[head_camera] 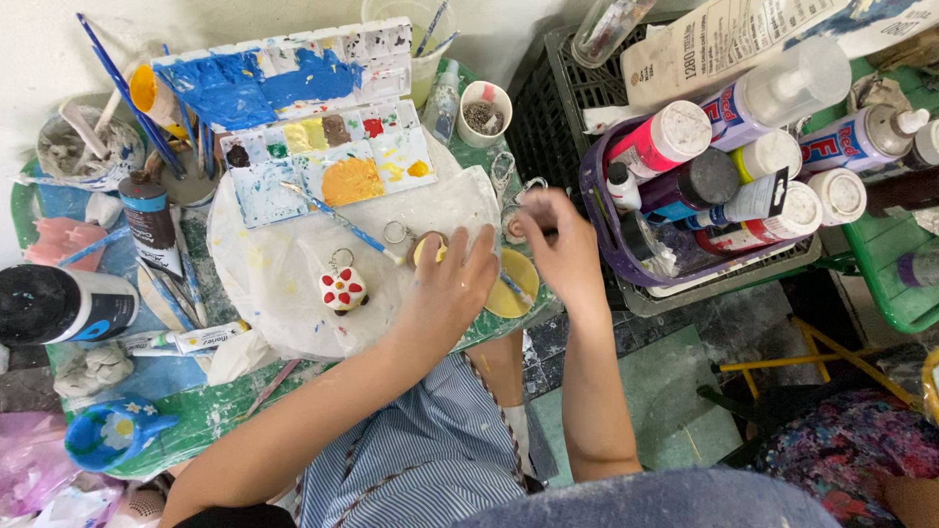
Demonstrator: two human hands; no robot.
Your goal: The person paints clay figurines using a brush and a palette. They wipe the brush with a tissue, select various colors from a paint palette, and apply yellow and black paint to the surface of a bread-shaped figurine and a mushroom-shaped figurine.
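Paint bottles (743, 166) with white caps and red-and-blue labels are crammed in a purple basket (594, 210) at 2 o'clock. A white printed bag (724, 39) lies at 1. At 9, a black bottle (64, 305), white-and-blue label; a brown tube (152, 223) above it.

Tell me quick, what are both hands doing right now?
Left hand: fingers curled on a small yellow keyring charm.
Right hand: closed on a thin paintbrush.
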